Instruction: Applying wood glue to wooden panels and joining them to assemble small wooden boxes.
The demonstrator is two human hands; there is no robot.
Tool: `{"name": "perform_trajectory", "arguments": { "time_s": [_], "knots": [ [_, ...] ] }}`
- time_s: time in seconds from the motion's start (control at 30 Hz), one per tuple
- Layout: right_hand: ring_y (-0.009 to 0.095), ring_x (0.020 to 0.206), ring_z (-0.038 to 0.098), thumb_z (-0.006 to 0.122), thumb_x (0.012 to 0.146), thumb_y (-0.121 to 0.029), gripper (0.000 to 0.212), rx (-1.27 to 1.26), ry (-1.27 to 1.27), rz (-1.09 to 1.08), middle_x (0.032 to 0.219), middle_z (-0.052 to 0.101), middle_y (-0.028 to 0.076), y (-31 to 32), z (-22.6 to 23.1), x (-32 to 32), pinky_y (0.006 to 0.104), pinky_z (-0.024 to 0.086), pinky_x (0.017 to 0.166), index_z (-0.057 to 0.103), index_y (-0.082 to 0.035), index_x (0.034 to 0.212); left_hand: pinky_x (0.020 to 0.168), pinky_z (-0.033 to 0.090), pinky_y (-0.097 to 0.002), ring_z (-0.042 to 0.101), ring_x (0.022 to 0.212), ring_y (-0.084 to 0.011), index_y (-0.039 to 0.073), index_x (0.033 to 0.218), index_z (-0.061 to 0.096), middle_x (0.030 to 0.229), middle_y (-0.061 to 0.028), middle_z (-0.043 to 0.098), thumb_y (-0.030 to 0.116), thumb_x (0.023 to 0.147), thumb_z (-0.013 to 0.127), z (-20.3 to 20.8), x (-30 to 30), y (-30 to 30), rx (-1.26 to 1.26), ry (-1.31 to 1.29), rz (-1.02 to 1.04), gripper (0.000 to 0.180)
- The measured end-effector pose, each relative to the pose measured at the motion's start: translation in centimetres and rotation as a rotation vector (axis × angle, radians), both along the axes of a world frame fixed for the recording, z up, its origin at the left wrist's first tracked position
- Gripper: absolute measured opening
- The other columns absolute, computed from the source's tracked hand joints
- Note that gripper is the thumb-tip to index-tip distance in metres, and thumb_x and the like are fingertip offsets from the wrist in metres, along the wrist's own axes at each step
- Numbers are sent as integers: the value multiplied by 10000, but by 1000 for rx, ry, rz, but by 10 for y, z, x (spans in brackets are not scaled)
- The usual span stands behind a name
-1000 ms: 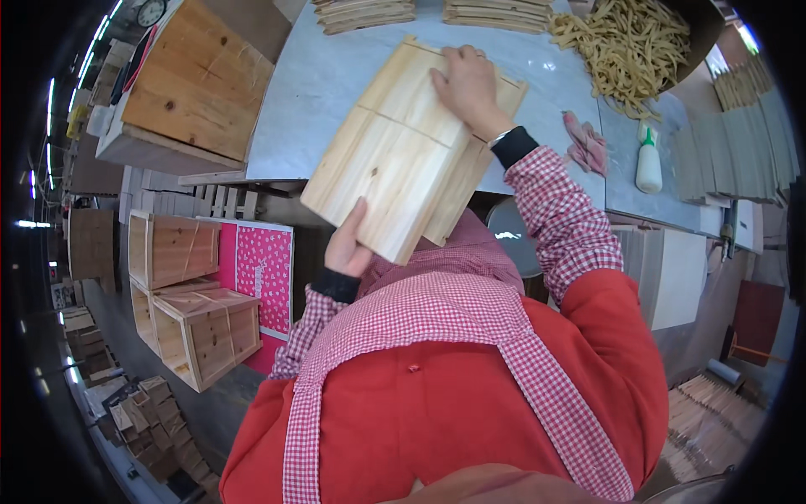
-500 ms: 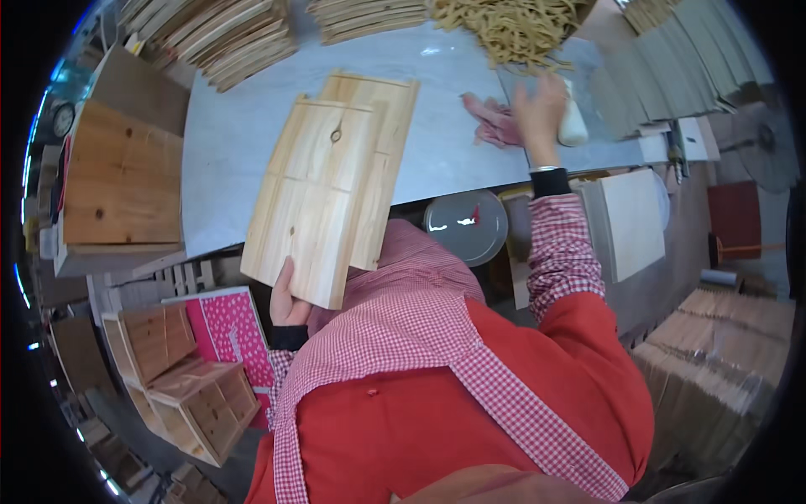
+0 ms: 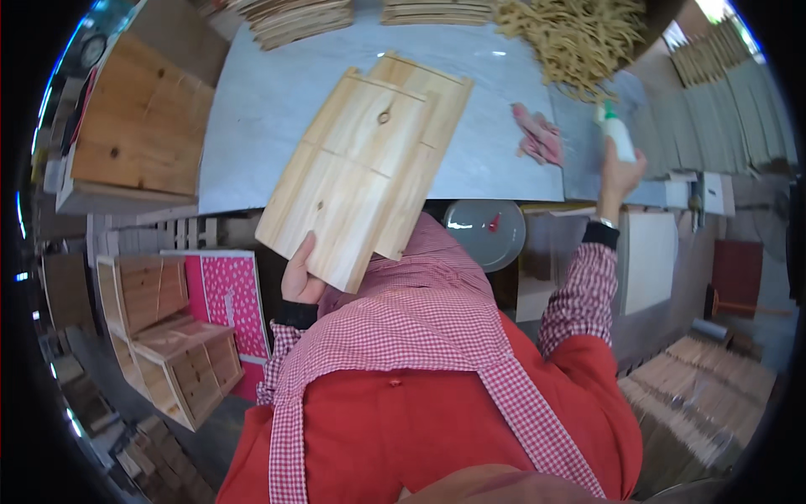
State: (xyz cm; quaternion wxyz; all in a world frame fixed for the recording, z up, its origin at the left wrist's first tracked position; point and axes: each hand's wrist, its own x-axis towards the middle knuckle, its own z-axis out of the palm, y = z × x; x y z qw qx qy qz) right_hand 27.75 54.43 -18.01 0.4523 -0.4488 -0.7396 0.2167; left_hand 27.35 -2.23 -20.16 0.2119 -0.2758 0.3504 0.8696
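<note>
My left hand (image 3: 302, 275) is closed on the lower corner of a pale wooden panel (image 3: 340, 189), thumb on its upper face. The panel slants over the front edge of the white table and has knots and a line across its middle. Partly under it lies a second wooden panel (image 3: 432, 139), its far end showing; whether my fingers also reach it is hidden. At the right end of the table, my right hand (image 3: 620, 178) grips a white squeeze bottle (image 3: 620, 139) with a green tip, held tilted. A crumpled pink cloth (image 3: 539, 136) lies left of that hand.
Yellowish curled strips (image 3: 579, 42) are heaped at the back right. Stacks of thin wood (image 3: 294, 17) line the far edge, and grey sheets (image 3: 714, 126) stand at right. A wooden box (image 3: 138, 126) sits at left. Below the table edge is a round grey lid (image 3: 485, 235).
My right hand has taken hold of the white bottle and lifted it, tip now pointing away from me. The left hand still holds the panel. The whole view has shifted slightly.
</note>
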Motion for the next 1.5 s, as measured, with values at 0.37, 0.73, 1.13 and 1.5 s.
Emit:
{"name": "perform_trajectory", "arguments": {
  "time_s": [0.37,0.73,1.13,1.5],
  "knots": [
    [138,726,594,780,783,-289,501,-570,306,785,931,586,78,-158,7,-136,246,472,510,525,10,1092,1037,419,-423,506,1217,-280,26,1367,384,1326,-134,508,107,896,634,-2,0,1,-3,-20,25,539],
    [347,893,652,789,700,-411,657,-191,45,841,981,653,224,-199,9,-207,403,514,800,527,22,1118,1047,407,-441,494,1232,-301,6,1379,350,1344,-171,485,151,925,600,8,1,7,-73,-7,26,539],
    [284,788,661,761,740,-353,507,93,-44,993,889,662,171,-143,32,-150,365,519,713,556,-48,1089,1048,399,-423,489,1229,-285,22,1378,364,1337,-144,490,133,894,646,5,1,5,-19,-39,33,570],
    [300,808,655,775,719,-384,564,-109,-33,806,890,663,190,-161,49,-135,381,515,749,575,17,1061,1036,413,-411,502,1215,-276,21,1361,385,1322,-137,504,105,877,665,5,1,5,-5,0,39,566]
  ]
}}
